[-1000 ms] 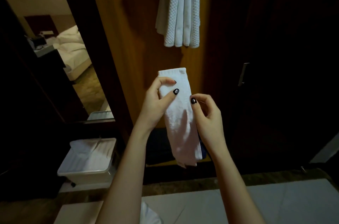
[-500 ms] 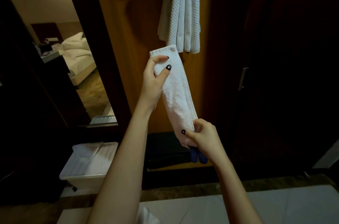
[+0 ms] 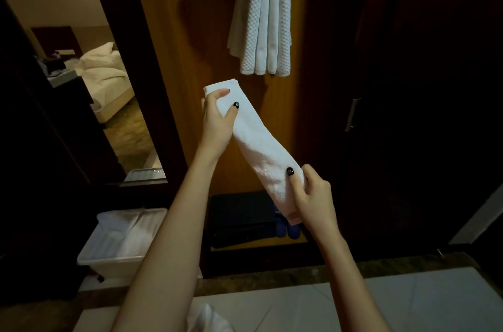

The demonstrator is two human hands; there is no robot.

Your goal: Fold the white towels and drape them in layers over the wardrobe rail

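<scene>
Head view, one folded towel [image 3: 258, 149], left hand [image 3: 217, 124] gripping its top, right hand [image 3: 313, 195] gripping its bottom, one bin [image 3: 114, 266].

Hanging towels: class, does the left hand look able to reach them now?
Probably yes: nothing stands between the left hand and the hanging towels above it, though it grips the folded towel together with the right hand.
</scene>
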